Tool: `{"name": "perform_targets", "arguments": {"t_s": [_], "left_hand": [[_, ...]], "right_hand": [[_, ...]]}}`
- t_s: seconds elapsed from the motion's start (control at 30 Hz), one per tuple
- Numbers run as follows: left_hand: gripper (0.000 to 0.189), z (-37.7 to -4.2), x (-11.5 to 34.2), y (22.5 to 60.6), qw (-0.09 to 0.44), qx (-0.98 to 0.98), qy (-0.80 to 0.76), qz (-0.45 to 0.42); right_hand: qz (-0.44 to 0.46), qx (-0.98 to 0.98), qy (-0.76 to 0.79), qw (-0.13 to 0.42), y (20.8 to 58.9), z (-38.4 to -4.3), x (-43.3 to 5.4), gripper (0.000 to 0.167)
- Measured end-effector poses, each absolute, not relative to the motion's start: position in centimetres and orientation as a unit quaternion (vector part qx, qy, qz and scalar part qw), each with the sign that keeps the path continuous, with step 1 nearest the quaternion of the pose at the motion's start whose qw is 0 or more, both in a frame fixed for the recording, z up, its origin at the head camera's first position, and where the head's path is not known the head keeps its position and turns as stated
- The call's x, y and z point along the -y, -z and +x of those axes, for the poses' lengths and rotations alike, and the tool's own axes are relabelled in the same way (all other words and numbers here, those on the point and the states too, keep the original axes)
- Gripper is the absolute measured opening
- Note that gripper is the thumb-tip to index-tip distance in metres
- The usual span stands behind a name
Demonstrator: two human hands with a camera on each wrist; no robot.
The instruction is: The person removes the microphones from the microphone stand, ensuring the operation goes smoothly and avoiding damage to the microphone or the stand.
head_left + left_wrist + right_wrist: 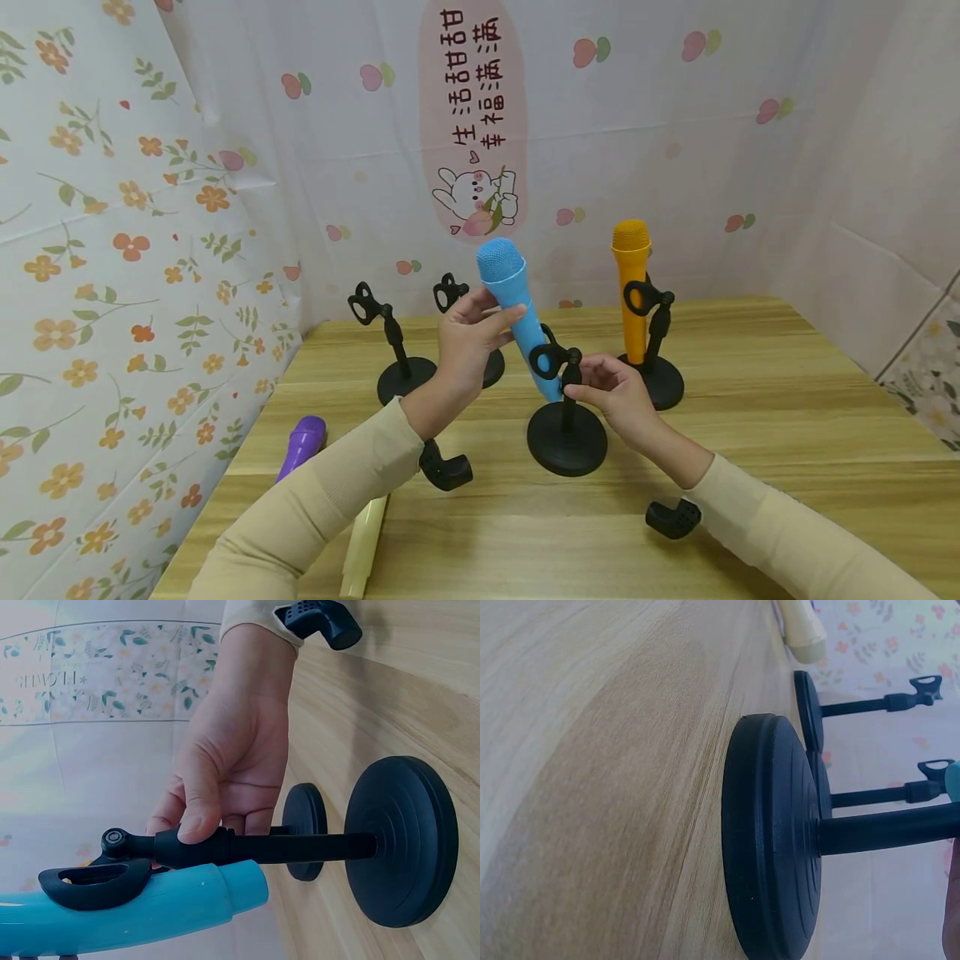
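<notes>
My left hand holds a light blue microphone around its body, tilted with its mesh head up and to the left. The microphone's lower end is at the clip of a black microphone stand, beside its post. With thumb and fingers, my right hand pinches that post just below the clip. In the left wrist view, the clip's loop lies against the blue body; whether it fully encloses it I cannot tell. The right wrist view shows the stand's round base standing on the table.
Behind to the right, an orange microphone stands upright at another stand. Two more stands are at the back left. A purple microphone and a cream microphone lie on the wooden table at the left.
</notes>
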State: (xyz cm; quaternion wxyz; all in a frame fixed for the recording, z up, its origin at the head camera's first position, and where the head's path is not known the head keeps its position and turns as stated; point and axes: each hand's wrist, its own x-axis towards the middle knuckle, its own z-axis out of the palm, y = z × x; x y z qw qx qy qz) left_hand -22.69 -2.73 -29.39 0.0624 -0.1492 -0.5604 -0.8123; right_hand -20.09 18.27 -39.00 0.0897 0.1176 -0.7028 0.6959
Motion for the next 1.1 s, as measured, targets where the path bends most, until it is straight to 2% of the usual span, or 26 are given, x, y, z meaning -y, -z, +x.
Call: {"name": "perform_targets", "arguments": {"t_s": [1.1], "left_hand": [[0.038, -23.5, 5.2, 29.2, 0.063, 0.558, 0.823, -0.089]], "right_hand": [[0.096, 0.718, -0.686, 0.074, 39.0, -20.4, -18.6, 0.024]]}}
